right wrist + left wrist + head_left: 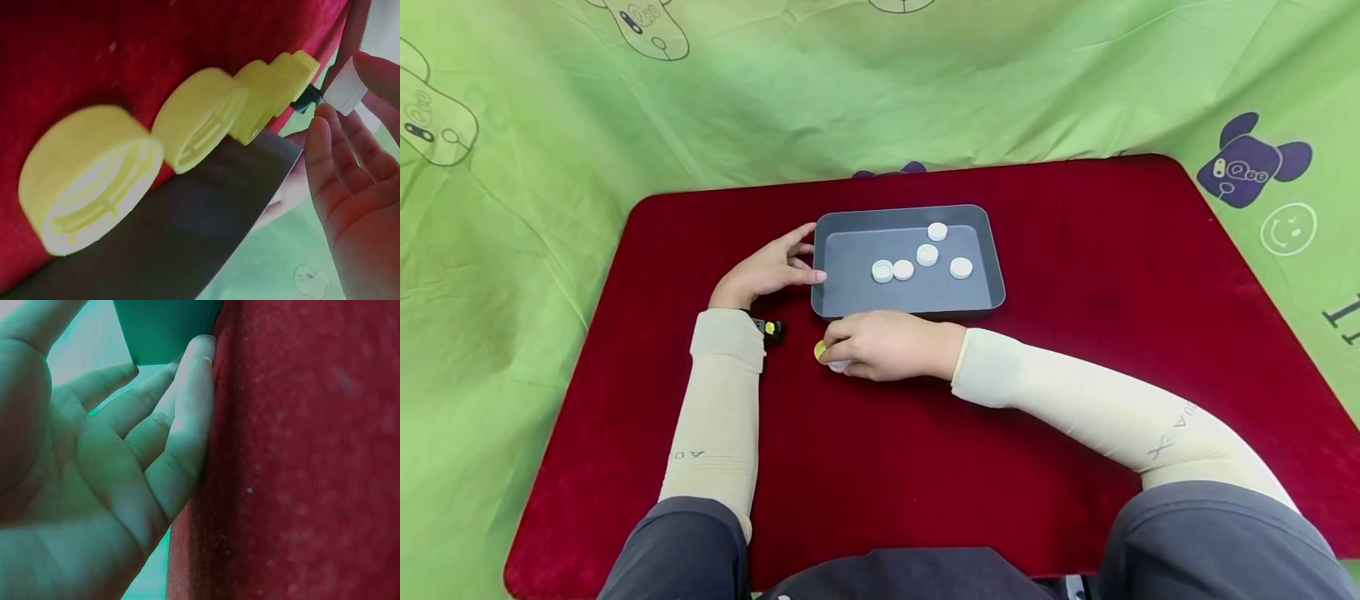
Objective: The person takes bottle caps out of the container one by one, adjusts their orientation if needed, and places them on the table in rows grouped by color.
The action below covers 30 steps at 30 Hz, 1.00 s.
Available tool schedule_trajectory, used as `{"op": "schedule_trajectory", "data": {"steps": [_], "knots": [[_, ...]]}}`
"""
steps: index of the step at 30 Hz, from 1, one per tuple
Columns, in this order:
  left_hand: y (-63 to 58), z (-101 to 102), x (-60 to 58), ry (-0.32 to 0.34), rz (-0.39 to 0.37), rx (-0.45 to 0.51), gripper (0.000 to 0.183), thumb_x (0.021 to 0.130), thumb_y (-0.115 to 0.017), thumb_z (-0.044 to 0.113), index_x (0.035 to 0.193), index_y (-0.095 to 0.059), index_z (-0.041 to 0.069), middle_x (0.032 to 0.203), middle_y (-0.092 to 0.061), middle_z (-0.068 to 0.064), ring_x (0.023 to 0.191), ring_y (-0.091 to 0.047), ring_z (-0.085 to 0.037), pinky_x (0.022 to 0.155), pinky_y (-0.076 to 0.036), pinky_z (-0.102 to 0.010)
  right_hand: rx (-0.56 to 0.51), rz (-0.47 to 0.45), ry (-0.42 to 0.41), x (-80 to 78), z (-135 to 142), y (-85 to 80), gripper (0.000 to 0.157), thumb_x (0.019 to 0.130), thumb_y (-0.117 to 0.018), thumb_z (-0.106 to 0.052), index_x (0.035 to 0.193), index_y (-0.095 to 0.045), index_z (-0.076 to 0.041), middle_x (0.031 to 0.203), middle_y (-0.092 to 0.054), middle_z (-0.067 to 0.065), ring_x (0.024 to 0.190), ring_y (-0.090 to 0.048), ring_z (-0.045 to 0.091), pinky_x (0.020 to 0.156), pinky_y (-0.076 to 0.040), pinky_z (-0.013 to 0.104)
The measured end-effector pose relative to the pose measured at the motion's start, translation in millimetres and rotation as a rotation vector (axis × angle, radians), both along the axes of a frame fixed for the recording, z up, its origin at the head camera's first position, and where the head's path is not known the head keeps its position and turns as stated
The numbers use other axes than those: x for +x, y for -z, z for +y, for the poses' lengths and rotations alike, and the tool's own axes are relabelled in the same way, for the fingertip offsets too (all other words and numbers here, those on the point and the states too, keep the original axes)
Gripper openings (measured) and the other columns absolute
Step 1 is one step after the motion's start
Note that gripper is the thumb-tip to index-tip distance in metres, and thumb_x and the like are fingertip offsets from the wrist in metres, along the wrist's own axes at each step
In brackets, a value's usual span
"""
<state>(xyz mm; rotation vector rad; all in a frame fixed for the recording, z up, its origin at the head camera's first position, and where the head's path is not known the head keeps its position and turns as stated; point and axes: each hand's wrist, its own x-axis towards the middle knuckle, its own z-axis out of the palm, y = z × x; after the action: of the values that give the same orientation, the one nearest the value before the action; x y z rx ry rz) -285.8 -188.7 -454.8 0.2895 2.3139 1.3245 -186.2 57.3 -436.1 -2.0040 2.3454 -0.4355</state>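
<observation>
My right hand (891, 344) is just in front of the grey tray (850, 300), low over the table. Between its thumb and fingertips it pinches a white bottle cap (345, 87). A yellow bottle cap (820, 351) shows beside those fingers in the head view. The right wrist view shows several yellow caps (199, 119) in a row along the tray's near wall; the hand hides most of them from the head camera. My left hand (771, 268) is at the tray's left side, its thumb over the rim and its extended fingers against the outer wall.
Inside the tray lie several white caps (927, 255), spread from its middle to the right. A dark red cloth (1075, 250) covers the table. A black wrist camera (772, 331) sits by the left cuff. Green printed fabric (1000, 83) hangs behind the table.
</observation>
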Motion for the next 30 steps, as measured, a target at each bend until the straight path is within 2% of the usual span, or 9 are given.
{"op": "schedule_trajectory", "data": {"steps": [9,13,19,21,28,30], "knots": [[1.7,0,-2.2,0.009,0.005,0.016,0.097,0.081,-0.081,0.031,0.156,-0.02,0.029,0.143,-0.044,-0.008,0.107,-0.06,-0.023,0.095,-0.044,-0.039,0.001,0.035,-0.046,8.3,-8,5.9,0.025,0.091,-0.067,-0.01,0.116,-0.072,-0.011,0.111,-0.06,0.002,0.105,-0.058,0.017,0.093,-0.043,0.024],[1.1,-1,-1.9,0.004,-0.002,0.005,0.097,0.08,-0.081,0.033,0.156,-0.02,0.031,0.144,-0.043,-0.007,0.107,-0.06,-0.023,0.095,-0.044,-0.039,-0.011,0.028,-0.07,12.0,-10,6.5,0.023,0.094,-0.064,-0.009,0.115,-0.072,-0.01,0.107,-0.06,0.002,0.1,-0.058,0.016,0.091,-0.044,0.023],[-2.0,0,-2.8,0.012,-0.013,0.006,0.097,0.082,-0.081,0.03,0.156,-0.019,0.031,0.145,-0.042,-0.008,0.109,-0.058,-0.025,0.095,-0.043,-0.04,0.006,0.016,-0.068,16.5,-12,7.3,0.023,0.095,-0.062,-0.011,0.116,-0.072,-0.01,0.109,-0.061,0.002,0.103,-0.057,0.015,0.091,-0.044,0.022],[-5.3,2,-2.1,0.016,-0.02,0.002,0.097,0.082,-0.08,0.027,0.157,-0.017,0.029,0.146,-0.041,-0.01,0.11,-0.058,-0.026,0.096,-0.043,-0.041,0.016,0.02,-0.066,18.0,-12,8.0,0.023,0.096,-0.062,-0.012,0.116,-0.072,-0.011,0.11,-0.062,0.002,0.104,-0.057,0.015,0.092,-0.043,0.022],[-28.2,8,11.8,0.026,-0.035,-0.032,0.095,0.085,-0.077,0.022,0.158,-0.016,0.019,0.147,-0.04,-0.013,0.109,-0.059,-0.025,0.094,-0.044,-0.038,0.041,0.027,-0.074,21.9,-18,10.0,0.022,0.097,-0.061,-0.013,0.116,-0.072,-0.012,0.11,-0.063,0.001,0.1,-0.06,0.014,0.091,-0.045,0.024],[-29.4,9,13.0,0.022,-0.038,-0.029,0.094,0.085,-0.077,0.021,0.157,-0.016,0.019,0.147,-0.04,-0.013,0.109,-0.059,-0.025,0.094,-0.044,-0.037,0.049,0.024,-0.066,22.4,-19,10.5,0.022,0.097,-0.061,-0.014,0.116,-0.072,-0.013,0.11,-0.063,0.0,0.1,-0.061,0.014,0.091,-0.045,0.024]]}}
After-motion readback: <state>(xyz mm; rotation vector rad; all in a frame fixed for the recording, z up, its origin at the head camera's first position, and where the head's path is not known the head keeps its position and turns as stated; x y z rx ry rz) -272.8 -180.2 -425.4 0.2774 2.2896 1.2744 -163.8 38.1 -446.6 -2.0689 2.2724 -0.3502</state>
